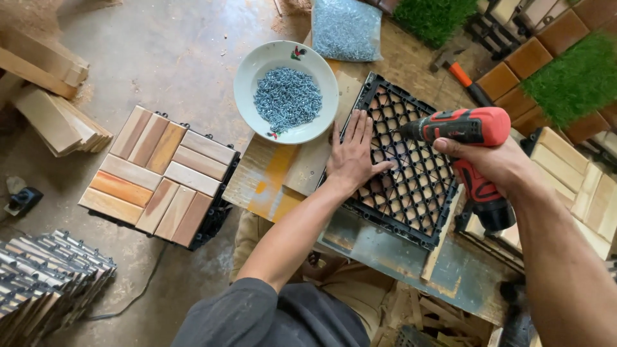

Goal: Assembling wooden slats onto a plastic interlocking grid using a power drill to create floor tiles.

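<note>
Here the left hand lies flat, fingers spread, on the black plastic grid; the right hand grips a red drill above it, over a worn workbench and concrete floor.

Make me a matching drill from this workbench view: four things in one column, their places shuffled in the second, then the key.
1. white bowl of screws
2. red drill
3. black plastic grid
4. finished wooden tile

A. gripped in the right hand
B. on the floor, left of the bench
C. pressed flat under the left hand
D. on the bench, beyond the left hand

Pairs: 1-D, 2-A, 3-C, 4-B
</note>
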